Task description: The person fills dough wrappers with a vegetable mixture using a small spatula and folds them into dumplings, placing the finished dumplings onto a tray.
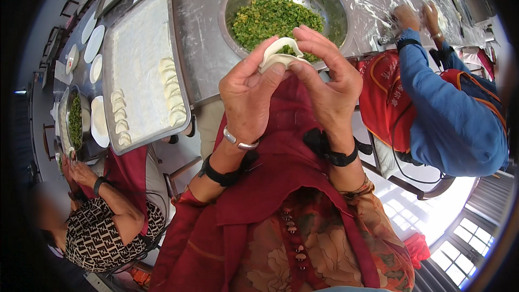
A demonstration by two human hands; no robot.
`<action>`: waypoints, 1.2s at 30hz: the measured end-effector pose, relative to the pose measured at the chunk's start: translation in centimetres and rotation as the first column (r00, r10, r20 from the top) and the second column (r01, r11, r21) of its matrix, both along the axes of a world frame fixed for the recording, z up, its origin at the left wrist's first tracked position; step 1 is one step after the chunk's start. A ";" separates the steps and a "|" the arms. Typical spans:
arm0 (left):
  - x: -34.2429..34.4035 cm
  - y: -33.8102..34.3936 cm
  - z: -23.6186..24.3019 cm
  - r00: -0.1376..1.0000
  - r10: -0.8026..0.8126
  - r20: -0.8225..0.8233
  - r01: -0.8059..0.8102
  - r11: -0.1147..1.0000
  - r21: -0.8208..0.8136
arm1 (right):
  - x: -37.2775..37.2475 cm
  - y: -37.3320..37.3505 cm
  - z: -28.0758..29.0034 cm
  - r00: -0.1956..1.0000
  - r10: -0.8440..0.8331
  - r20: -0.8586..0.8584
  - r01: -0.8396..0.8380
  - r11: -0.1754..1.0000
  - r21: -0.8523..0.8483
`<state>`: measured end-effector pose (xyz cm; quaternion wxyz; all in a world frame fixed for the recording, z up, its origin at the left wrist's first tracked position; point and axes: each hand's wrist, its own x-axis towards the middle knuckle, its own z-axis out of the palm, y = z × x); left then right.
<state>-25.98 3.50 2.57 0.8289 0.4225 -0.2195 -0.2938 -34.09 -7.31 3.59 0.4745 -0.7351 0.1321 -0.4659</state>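
A partly folded dumpling [282,57] is held up between both of my hands, its round wrapper bent upward around green filling that shows in the gap. My left hand [250,78] pinches the wrapper's left side between thumb and fingers. On the other side my right hand [331,75] grips the edge, thumb in front and fingers behind. Just beyond my fingers stands a steel bowl [226,19] with chopped green filling [275,17] in it; my hands overlap its near rim.
Left of the bowl lies a floured metal tray [141,48] with rows of finished dumplings [172,92]. White plates [94,42] and another bowl of filling [74,121] stand farther left. One person in blue sleeves [448,119] works dough at right; another [105,227] sits at left.
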 end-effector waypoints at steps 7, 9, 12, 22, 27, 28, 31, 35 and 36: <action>-0.2 0.0 0.2 0.999 -0.023 0.031 0.023 1.000 0.008 | -0.2 -0.1 -0.3 0.999 0.046 0.020 -0.047 0.998 0.032; -0.2 0.0 0.2 0.998 -0.040 0.051 0.039 0.999 0.022 | -0.3 -0.3 -0.3 0.996 0.073 0.048 -0.075 0.996 0.043; -0.2 0.3 0.0 0.993 -0.069 0.092 0.064 0.996 0.057 | -0.6 -0.4 -0.3 0.996 0.081 0.033 -0.082 0.996 0.041; 0.2 0.8 -0.1 0.992 -0.099 0.072 0.092 0.991 0.099 | -0.9 -0.3 0.0 0.981 0.195 -0.005 -0.188 0.951 0.244; -0.1 0.5 -0.1 0.995 -0.092 0.042 0.090 0.995 0.053 | -1.1 -0.5 -0.8 0.984 0.176 0.013 -0.175 0.966 0.188; -0.1 0.5 -0.1 0.995 -0.086 0.039 0.084 0.995 0.053 | -1.1 -0.5 -0.8 0.988 0.153 -0.008 -0.151 0.980 0.134; -0.1 0.5 0.2 0.996 -0.084 0.025 0.083 0.995 0.047 | -1.0 -0.5 -0.5 0.995 0.086 -0.042 -0.087 0.996 -0.023; 0.0 0.5 0.4 0.993 -0.107 0.045 0.101 0.989 0.108 | -1.0 -0.6 -0.2 0.999 0.020 -0.046 -0.029 0.982 -0.188; 0.1 0.6 0.5 0.991 -0.120 0.062 0.111 0.985 0.132 | -1.0 -0.7 -0.1 0.999 0.004 -0.049 -0.015 0.973 -0.229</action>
